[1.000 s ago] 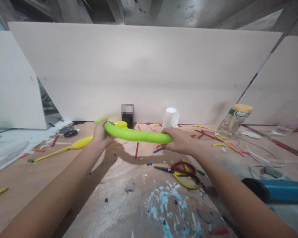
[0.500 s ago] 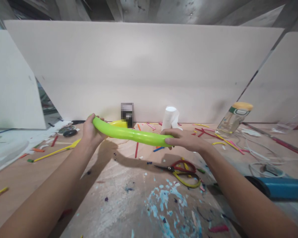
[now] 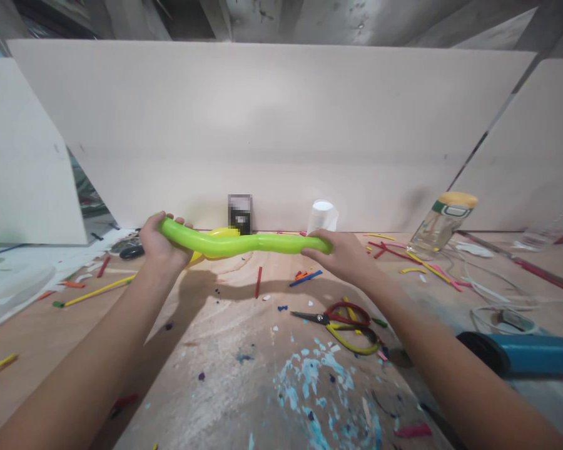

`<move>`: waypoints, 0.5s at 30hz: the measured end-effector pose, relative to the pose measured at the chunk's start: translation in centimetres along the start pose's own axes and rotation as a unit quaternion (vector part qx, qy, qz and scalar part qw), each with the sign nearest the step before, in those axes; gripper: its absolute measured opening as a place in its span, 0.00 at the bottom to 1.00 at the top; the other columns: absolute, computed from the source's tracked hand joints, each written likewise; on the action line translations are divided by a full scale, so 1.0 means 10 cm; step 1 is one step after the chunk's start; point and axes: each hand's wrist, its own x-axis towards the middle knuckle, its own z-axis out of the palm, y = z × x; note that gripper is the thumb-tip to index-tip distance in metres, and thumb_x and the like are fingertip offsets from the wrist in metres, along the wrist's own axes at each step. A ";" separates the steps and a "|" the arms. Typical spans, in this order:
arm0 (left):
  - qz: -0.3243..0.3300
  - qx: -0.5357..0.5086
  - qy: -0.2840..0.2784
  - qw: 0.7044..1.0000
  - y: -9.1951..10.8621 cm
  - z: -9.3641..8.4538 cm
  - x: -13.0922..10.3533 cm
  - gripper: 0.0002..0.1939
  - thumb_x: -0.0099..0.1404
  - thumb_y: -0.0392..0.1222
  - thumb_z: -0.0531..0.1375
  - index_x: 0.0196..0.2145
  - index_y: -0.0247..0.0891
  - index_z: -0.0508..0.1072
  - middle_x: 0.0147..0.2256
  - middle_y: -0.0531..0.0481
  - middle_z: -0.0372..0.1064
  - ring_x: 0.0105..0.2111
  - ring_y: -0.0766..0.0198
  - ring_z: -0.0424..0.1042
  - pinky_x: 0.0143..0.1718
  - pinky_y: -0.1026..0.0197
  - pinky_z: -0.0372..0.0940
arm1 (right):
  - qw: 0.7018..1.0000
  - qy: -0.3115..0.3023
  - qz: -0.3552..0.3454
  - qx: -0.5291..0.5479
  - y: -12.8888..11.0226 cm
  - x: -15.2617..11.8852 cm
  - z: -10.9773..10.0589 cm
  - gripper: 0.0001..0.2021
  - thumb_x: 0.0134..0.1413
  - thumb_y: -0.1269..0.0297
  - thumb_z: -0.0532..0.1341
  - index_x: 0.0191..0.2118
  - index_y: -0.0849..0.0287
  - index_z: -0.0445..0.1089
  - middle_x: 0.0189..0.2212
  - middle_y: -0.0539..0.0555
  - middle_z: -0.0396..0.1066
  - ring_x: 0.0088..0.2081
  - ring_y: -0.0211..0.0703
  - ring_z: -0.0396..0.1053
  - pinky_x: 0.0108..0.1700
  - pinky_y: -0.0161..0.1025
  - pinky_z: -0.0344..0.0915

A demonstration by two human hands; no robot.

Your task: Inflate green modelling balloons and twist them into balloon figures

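A long lime-green balloon (image 3: 234, 244) is stretched sideways above the table, slightly wavy, with a faint narrowing near its middle. My left hand (image 3: 165, 242) holds its left end, the fingers behind and the thumb on top. Around the right end my right hand (image 3: 335, 251) is closed, thumb in front. Behind the green balloon, near my left hand, lies a yellow balloon (image 3: 223, 232), partly hidden. Scissors (image 3: 340, 322) with one red and one yellow handle rest on the table below my right hand.
Against the white board (image 3: 272, 137) stand a small dark box (image 3: 241, 212) and a white paper roll (image 3: 322, 216). A yellow-lidded bottle (image 3: 443, 224) and a blue pump (image 3: 535, 354) are on the right. Uninflated balloons and scraps lie scattered.
Both hands have moved slightly: the left one outward to the left, the right one upward. The green balloon's right part is raised, with a slight crease now showing near its middle.
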 end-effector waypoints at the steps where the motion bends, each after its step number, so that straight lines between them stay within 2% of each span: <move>1: -0.004 -0.004 0.000 1.000 -0.01 0.01 -0.01 0.05 0.51 0.38 0.55 0.24 0.40 0.59 0.19 0.55 0.60 0.19 0.67 0.64 0.26 0.63 0.66 | 1.000 0.020 0.010 -0.010 0.01 0.00 0.01 0.16 0.55 0.52 0.59 0.43 0.56 0.72 0.31 0.54 0.75 0.32 0.45 0.71 0.34 0.38 0.60; 6: -0.055 -0.009 -0.005 0.998 -0.14 0.04 -0.10 0.06 0.51 0.37 0.57 0.24 0.40 0.60 0.20 0.55 0.62 0.21 0.66 0.67 0.30 0.60 0.69 | 0.990 0.114 0.055 -0.062 0.07 0.01 0.02 0.17 0.57 0.52 0.56 0.44 0.58 0.70 0.32 0.56 0.74 0.33 0.50 0.71 0.33 0.39 0.59; 11: -0.154 0.050 -0.042 0.986 -0.27 0.08 -0.20 0.06 0.52 0.32 0.59 0.26 0.38 0.63 0.24 0.52 0.67 0.26 0.66 0.71 0.31 0.62 0.70 | 0.977 0.169 0.099 -0.079 0.19 0.01 0.02 0.15 0.57 0.55 0.55 0.44 0.59 0.67 0.34 0.59 0.73 0.35 0.52 0.70 0.34 0.41 0.58; 13: -0.179 0.088 -0.046 0.979 -0.27 0.08 -0.21 0.06 0.52 0.32 0.60 0.27 0.38 0.65 0.28 0.48 0.70 0.28 0.63 0.73 0.31 0.61 0.71 | 0.983 0.157 0.077 -0.062 0.24 0.00 0.02 0.15 0.56 0.57 0.56 0.46 0.60 0.65 0.38 0.60 0.71 0.38 0.52 0.69 0.37 0.42 0.60; 15: -0.179 0.108 -0.040 0.977 -0.26 0.07 -0.19 0.06 0.52 0.32 0.60 0.27 0.38 0.66 0.31 0.46 0.72 0.30 0.61 0.73 0.31 0.60 0.72 | 0.994 0.105 0.023 -0.031 0.25 -0.01 0.03 0.15 0.55 0.59 0.58 0.46 0.59 0.64 0.41 0.60 0.68 0.41 0.51 0.68 0.41 0.43 0.62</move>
